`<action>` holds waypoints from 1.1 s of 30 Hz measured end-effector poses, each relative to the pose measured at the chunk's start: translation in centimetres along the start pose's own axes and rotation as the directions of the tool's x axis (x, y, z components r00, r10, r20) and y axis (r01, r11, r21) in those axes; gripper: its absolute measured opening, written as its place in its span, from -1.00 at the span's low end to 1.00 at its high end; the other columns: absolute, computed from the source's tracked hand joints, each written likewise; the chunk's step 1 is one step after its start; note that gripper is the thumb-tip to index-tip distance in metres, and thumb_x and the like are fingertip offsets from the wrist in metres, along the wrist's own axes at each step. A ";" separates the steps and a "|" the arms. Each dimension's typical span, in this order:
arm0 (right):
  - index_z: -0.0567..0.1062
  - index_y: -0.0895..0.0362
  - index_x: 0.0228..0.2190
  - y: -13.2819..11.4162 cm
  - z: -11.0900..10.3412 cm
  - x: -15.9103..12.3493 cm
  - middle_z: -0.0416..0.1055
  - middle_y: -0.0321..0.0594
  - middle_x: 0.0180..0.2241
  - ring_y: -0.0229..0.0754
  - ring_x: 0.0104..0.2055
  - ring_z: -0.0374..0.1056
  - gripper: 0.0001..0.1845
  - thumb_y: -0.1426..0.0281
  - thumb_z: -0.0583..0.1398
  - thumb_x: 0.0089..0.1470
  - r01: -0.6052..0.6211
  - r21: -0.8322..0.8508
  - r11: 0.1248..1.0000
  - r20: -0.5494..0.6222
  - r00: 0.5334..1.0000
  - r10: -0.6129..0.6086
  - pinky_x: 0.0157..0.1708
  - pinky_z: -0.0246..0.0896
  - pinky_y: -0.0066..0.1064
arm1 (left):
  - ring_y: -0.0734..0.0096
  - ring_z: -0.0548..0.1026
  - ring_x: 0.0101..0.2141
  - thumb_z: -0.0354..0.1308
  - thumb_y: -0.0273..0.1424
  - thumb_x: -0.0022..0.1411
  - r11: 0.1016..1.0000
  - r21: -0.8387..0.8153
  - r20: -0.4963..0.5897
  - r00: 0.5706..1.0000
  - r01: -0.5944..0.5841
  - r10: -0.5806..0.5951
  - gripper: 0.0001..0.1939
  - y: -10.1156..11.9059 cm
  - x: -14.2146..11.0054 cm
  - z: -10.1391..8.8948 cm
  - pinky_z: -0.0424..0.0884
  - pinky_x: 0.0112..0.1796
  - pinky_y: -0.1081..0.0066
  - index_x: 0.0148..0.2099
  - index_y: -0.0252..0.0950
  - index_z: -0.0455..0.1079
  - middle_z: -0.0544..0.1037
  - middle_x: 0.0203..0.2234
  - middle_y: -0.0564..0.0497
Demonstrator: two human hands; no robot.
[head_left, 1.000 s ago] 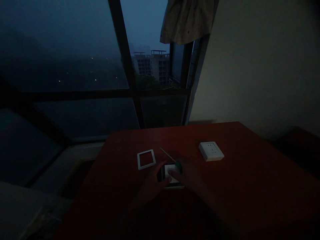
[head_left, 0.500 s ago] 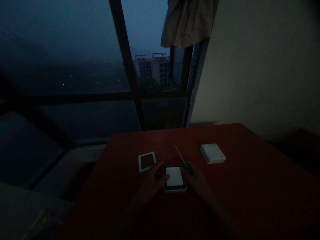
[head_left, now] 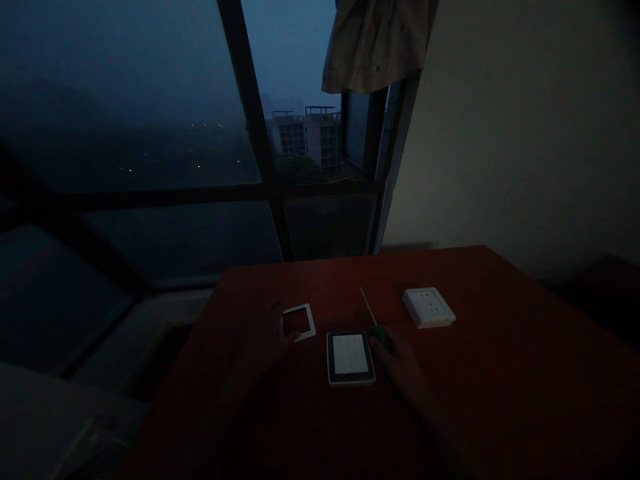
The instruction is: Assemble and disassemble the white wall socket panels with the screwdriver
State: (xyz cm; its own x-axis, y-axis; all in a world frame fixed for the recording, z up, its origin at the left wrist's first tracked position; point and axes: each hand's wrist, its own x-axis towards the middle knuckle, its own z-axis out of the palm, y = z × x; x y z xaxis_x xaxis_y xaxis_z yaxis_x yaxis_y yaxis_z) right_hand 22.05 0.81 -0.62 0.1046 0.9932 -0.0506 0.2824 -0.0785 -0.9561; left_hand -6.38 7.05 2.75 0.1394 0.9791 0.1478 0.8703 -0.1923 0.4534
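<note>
Left fingers (head_left: 289,339) moved, partly around white frame (head_left: 311,320)

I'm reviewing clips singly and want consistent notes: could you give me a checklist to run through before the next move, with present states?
1. Right hand holds the green-handled screwdriver: ok.
2. Screwdriver shaft points away from the dark-bordered panel: ok.
3. Left hand is at the white frame: ok.
4. Left hand has a firm grip there: cannot tell, too dark.
5. White socket sits apart from both hands on the table: ok.
6. Bright light over the hands: not ok, dim.
</note>
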 end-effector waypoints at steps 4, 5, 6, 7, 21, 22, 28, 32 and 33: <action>0.42 0.12 -0.24 0.1 0.0 -0.2 0.48 -0.18 -0.30 -0.08 -0.27 0.40 -0.61 0.09 0.07 0.07 0.010 -0.033 0.999 -0.019 1.000 -0.010 -0.30 0.27 -0.36 | 0.01 0.14 0.17 0.24 -0.22 0.02 0.994 -0.046 0.120 0.987 -0.099 0.104 -0.32 -0.9 0.3 0.2 0.11 0.12 0.10 0.18 -0.22 0.18 0.24 0.15 -0.13; 0.42 0.12 -0.23 0.0 -0.1 -0.2 0.49 -0.18 -0.30 -0.08 -0.27 0.40 -0.60 0.09 0.06 0.08 0.014 -0.045 0.999 -0.018 1.000 -0.015 -0.29 0.27 -0.36 | 0.03 0.16 0.17 0.24 -0.23 0.02 0.992 -0.056 0.133 0.983 -0.117 0.123 -0.32 -1.0 0.3 0.4 0.11 0.12 0.11 0.18 -0.23 0.18 0.24 0.16 -0.14; 0.42 0.12 -0.23 0.0 -0.1 -0.3 0.49 -0.18 -0.29 -0.09 -0.26 0.40 -0.60 0.08 0.06 0.08 0.017 -0.049 0.999 -0.013 1.000 -0.018 -0.27 0.27 -0.36 | 0.04 0.17 0.16 0.24 -0.22 0.03 0.990 -0.061 0.137 0.982 -0.124 0.132 -0.33 -1.0 0.2 0.5 0.11 0.12 0.11 0.18 -0.23 0.18 0.24 0.16 -0.14; 0.42 0.13 -0.22 -0.1 -0.1 -0.3 0.49 -0.18 -0.28 -0.08 -0.25 0.40 -0.58 0.07 0.05 0.08 0.018 -0.046 0.999 -0.007 1.000 -0.019 -0.26 0.27 -0.36 | 0.04 0.19 0.15 0.23 -0.21 0.04 0.991 -0.061 0.129 0.983 -0.123 0.130 -0.34 -1.0 0.2 0.6 0.12 0.11 0.11 0.18 -0.23 0.20 0.24 0.16 -0.15; 0.43 0.13 -0.19 -0.2 0.0 -0.3 0.49 -0.13 -0.21 -0.04 -0.17 0.40 -0.55 0.05 0.05 0.06 0.020 -0.074 0.997 -0.016 1.000 -0.022 -0.18 0.28 -0.31 | 0.08 0.31 0.06 0.30 -0.18 -0.02 0.969 -0.214 -0.013 0.993 -0.120 0.120 -0.34 1.8 -0.7 -0.4 0.25 0.04 0.15 0.14 -0.15 0.24 0.37 0.05 -0.06; 0.43 0.13 -0.18 -0.3 0.0 -0.3 0.49 -0.13 -0.21 -0.04 -0.17 0.40 -0.54 0.05 0.06 0.06 0.014 -0.081 0.997 -0.016 1.000 -0.015 -0.18 0.28 -0.31 | 0.07 0.30 0.07 0.31 -0.18 -0.03 0.964 -0.235 0.011 0.991 -0.128 0.134 -0.33 2.5 -1.0 -0.5 0.24 0.05 0.14 0.14 -0.15 0.25 0.36 0.05 -0.06; 0.43 0.15 -0.17 -0.4 0.1 -0.4 0.49 -0.11 -0.19 -0.02 -0.16 0.39 -0.52 0.05 0.08 0.03 0.016 -0.057 0.998 -0.042 0.999 -0.018 -0.17 0.28 -0.29 | 0.05 0.22 0.12 0.38 -0.23 -0.13 0.923 -0.322 0.131 0.955 -0.211 0.265 -0.24 5.7 -2.2 0.6 0.18 0.09 0.15 0.16 -0.10 0.24 0.26 0.13 -0.06; 0.44 0.14 -0.18 -0.4 0.2 -0.5 0.49 -0.11 -0.18 -0.02 -0.15 0.39 -0.54 0.05 0.08 0.04 0.043 0.016 0.999 -0.046 0.998 -0.043 -0.15 0.27 -0.27 | 0.08 0.21 0.12 0.39 -0.30 -0.15 0.906 -0.353 0.122 0.949 -0.233 0.291 -0.21 7.0 -2.2 1.0 0.17 0.10 0.18 0.16 -0.09 0.23 0.22 0.13 -0.04; 0.44 0.13 -0.18 -0.5 0.2 -0.6 0.49 -0.12 -0.19 -0.02 -0.16 0.39 -0.54 0.05 0.07 0.05 0.042 0.031 0.999 -0.042 0.998 -0.041 -0.15 0.27 -0.28 | 0.08 0.22 0.11 0.39 -0.30 -0.14 0.902 -0.364 0.129 0.946 -0.233 0.297 -0.21 7.2 -2.2 1.0 0.17 0.10 0.19 0.17 -0.09 0.22 0.22 0.13 -0.04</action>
State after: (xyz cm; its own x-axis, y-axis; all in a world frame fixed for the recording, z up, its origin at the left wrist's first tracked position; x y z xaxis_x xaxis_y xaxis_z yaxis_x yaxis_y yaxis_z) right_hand 21.65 0.31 -0.18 0.1328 0.9911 0.0005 0.2565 -0.0338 -0.9659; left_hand 0.06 3.53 4.86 0.4516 0.8776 0.1608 0.5804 -0.4259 0.6941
